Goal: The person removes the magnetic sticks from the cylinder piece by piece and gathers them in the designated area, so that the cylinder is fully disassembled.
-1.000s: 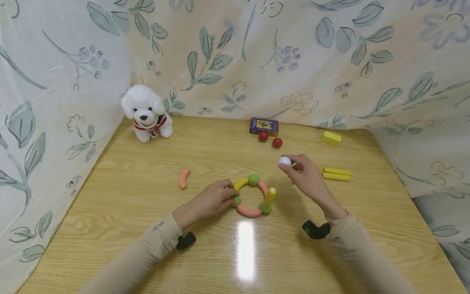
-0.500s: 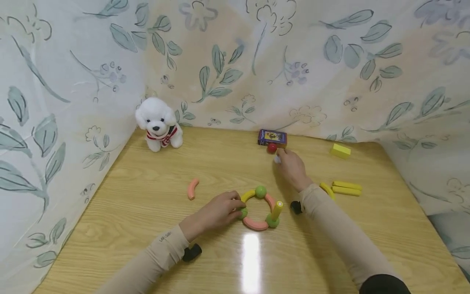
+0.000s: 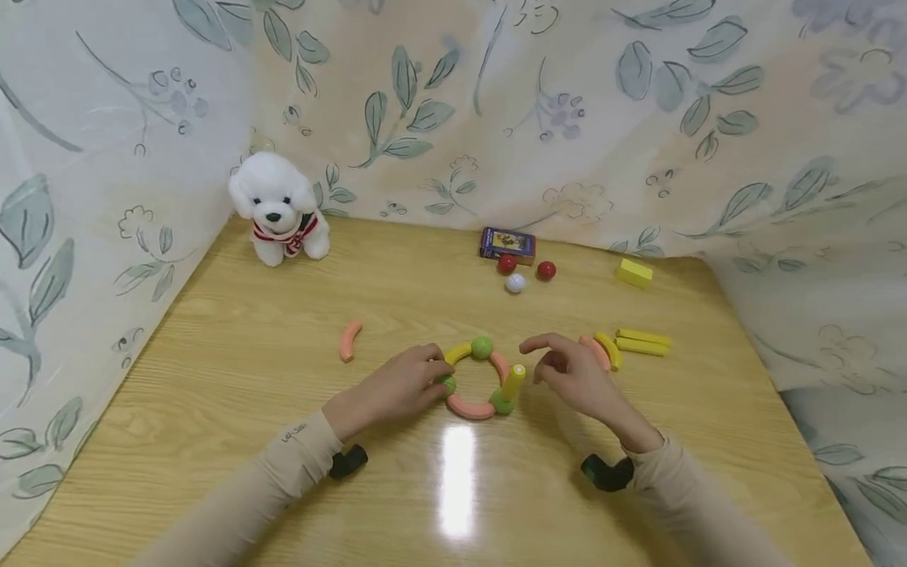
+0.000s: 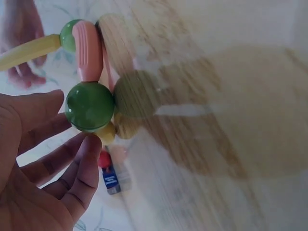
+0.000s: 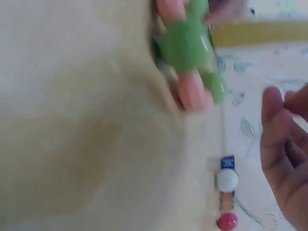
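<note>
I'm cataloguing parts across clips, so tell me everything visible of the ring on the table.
The ring lies flat on the wood-grain table. Three glossy green balls alternate with three curved bars, two pink and one yellow; all look like plastic, and one pink bar is grooved. A pale-tipped yellow rod rises from the near right ball. The left hand holds the left ball, partly hiding it; the right hand is apart from the ring.

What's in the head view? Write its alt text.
A left hand holds a ring of green balls and curved pink and yellow pieces on a wood-grain table. The right hand hovers beside it. Behind is a white plush dog.
</note>
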The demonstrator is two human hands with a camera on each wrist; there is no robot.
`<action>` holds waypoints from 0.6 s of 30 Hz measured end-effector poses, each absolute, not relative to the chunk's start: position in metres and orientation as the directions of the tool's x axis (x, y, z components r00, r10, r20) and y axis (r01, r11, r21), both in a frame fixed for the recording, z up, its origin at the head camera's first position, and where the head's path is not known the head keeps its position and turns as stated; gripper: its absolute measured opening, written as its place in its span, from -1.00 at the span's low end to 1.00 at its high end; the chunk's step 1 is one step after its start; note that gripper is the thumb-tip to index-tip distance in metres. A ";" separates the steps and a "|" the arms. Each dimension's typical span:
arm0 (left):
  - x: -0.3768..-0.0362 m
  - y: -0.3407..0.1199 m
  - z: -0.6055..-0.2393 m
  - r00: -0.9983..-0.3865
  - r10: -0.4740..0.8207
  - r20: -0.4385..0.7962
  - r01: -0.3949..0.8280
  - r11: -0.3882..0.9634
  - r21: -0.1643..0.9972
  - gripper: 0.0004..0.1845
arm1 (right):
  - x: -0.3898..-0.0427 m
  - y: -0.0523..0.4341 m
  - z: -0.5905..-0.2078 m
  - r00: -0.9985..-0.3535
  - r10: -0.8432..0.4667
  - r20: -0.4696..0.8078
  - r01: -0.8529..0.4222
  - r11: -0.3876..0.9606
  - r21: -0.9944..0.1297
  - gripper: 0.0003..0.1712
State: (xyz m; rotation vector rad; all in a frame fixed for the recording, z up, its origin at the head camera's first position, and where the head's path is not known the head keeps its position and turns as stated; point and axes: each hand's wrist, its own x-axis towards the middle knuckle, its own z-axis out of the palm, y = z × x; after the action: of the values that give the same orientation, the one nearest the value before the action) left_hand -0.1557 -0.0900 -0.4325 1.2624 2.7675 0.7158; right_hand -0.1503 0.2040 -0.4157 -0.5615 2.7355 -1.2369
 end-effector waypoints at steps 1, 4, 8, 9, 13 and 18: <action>-0.157 -0.091 -0.431 -0.671 0.721 0.175 0.716 0.568 0.405 -0.74 | -0.142 0.202 -0.417 -0.917 -0.394 0.069 -0.305 0.577 -0.758 -0.56; -0.157 -0.090 -0.430 -0.660 0.725 0.198 0.731 0.558 0.394 -0.76 | -0.128 0.194 -0.424 -0.875 -0.478 0.073 -0.349 0.522 -0.778 -0.55; -0.155 -0.085 -0.432 -0.645 0.733 0.216 0.744 0.540 0.393 -0.79 | -0.120 0.186 -0.433 -0.852 -0.512 0.109 -0.397 0.496 -0.772 -0.68; -0.155 -0.084 -0.432 -0.639 0.738 0.219 0.751 0.534 0.389 -0.79 | -0.119 0.185 -0.434 -0.853 -0.509 0.117 -0.401 0.493 -0.772 -0.72; -0.154 -0.083 -0.437 -0.644 0.735 0.212 0.747 0.544 0.382 -0.78 | -0.118 0.185 -0.437 -0.860 -0.499 0.102 -0.380 0.496 -0.781 -0.83; -0.154 -0.084 -0.437 -0.652 0.726 0.218 0.744 0.558 0.368 -0.78 | -0.117 0.185 -0.434 -0.856 -0.510 0.090 -0.382 0.505 -0.774 -0.84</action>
State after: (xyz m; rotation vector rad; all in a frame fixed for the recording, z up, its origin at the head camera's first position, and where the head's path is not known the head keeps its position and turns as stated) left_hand -0.1540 -0.0839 -0.4374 1.3261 2.8085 0.6945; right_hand -0.1174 0.1846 -0.4339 -0.7744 2.5927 -1.2761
